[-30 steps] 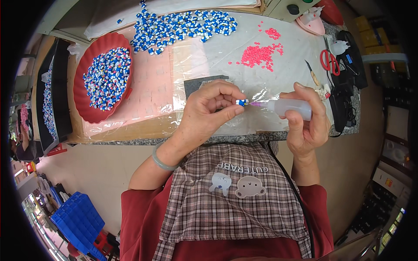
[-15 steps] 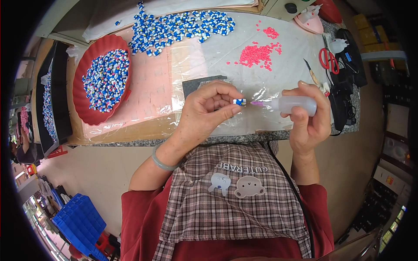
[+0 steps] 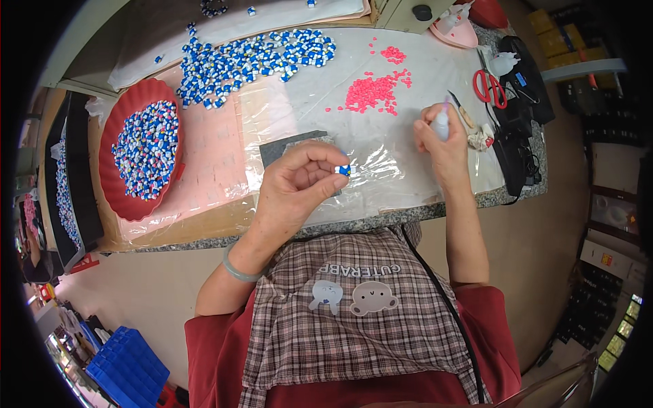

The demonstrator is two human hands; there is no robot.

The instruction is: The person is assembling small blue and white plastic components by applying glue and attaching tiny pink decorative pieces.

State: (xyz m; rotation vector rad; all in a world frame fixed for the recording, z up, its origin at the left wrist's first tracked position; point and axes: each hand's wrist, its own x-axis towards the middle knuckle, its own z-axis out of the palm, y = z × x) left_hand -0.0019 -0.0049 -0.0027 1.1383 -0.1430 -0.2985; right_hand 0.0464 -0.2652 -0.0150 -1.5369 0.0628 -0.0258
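Between thumb and fingertips, my left hand pinches a small blue and white piece with a yellow spot, above the near part of the table. A translucent squeeze bottle with a purple nozzle is in my right hand, its tip pointing up and away from me. Small pink pieces lie loose beyond my hands. Many more blue and white pieces are spread at the back left. A dark grey pad lies partly hidden behind my left hand.
A red scalloped tray full of finished-looking blue, white and pink pieces stands at the left. Red-handled scissors, a wooden-handled blade and a crumpled white cloth lie at the right. A pink dish holds white bottles.
My right hand has drawn the bottle away from the small piece and tipped its nozzle upward. My left hand keeps its pinch on the piece. The whole view has shifted slightly.
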